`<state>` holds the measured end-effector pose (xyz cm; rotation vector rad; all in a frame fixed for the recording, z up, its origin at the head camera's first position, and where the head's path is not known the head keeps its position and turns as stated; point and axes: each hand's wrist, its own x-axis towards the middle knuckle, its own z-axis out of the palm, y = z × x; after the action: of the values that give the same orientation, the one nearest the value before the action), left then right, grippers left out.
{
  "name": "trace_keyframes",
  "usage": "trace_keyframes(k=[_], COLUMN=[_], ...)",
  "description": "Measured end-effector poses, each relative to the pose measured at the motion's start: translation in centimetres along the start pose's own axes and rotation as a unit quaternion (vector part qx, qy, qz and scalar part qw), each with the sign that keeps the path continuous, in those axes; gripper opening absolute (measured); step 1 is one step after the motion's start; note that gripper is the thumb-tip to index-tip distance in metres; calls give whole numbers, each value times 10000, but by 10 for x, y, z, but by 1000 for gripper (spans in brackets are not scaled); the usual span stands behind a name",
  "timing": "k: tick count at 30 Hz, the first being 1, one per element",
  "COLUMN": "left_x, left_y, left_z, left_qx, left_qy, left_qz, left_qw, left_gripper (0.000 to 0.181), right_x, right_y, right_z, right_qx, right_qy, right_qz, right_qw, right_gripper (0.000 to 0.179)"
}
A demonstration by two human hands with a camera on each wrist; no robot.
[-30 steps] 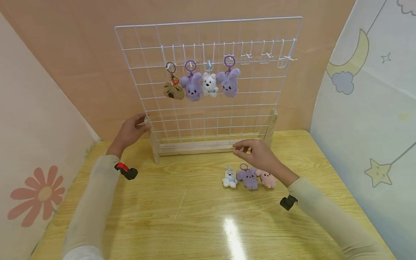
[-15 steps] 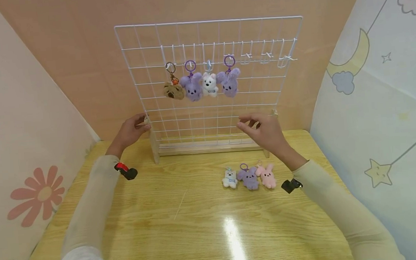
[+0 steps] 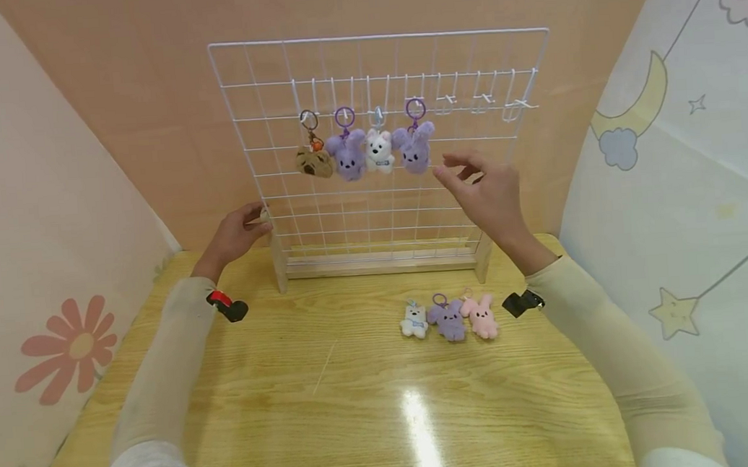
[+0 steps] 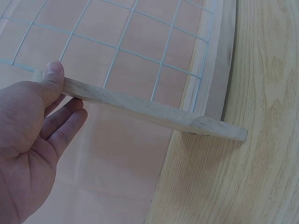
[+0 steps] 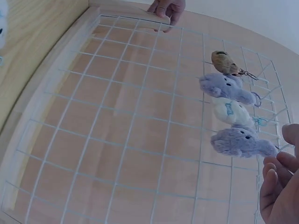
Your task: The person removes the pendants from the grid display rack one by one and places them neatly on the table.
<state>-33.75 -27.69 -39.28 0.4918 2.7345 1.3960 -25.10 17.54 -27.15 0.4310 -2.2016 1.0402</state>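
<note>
Hanging plush toys (image 3: 379, 152), upper centre: brown, purple, white, purple
Lying plush toys (image 3: 450, 322), right of centre: white, purple, pink
Wire grid (image 3: 376, 36): white
Counter (image 3: 263, 415): yellow wood grain
Backdrop (image 3: 162, 96): orange-tan
Flower (image 3: 81, 346), left: pinkish red

right grip (image 5: 284, 198) cropped in wrist view, white plush (image 5: 3, 18) mostly cut off

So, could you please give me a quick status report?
Left hand holding pale wooden side post. Right hand empty, near the rightmost hanging purple plush keychain. Nothing visibly blocking the three bare white wire hooks.
</note>
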Motion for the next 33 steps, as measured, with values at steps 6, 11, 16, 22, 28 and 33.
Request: trace_keyframes(k=[6,11,16,22,28,33], left_x=[-1,-1,-1,0,0,0], left_y=[0,1,2,0,0,1], left_z=[0,-1,-1,-2,-2,-1], left_qx=[-22,28,13,-8,27,-25], left_qy=[-5,3,-1,-25,-2,-7], left_qz=[42,58,36,-36,-78,-97], left_qw=[10000,10000,10000,10000,10000,9999], left_gripper=[65,64,63,66,66,67], right_x=[18,31,43,52,60,64], right_y=[-9,-17,-22,-22,-18,-14], right_z=[0,2,8,19,28,35], right_qx=[-4,34,105,209,178,287], right_qy=[144,177,246,367,414,464], right_qz=[116,205,207,400,558,729], right_qw=[9998,9996,9994,9983,9974,9958], right_gripper=[36,39,34,35,35,31])
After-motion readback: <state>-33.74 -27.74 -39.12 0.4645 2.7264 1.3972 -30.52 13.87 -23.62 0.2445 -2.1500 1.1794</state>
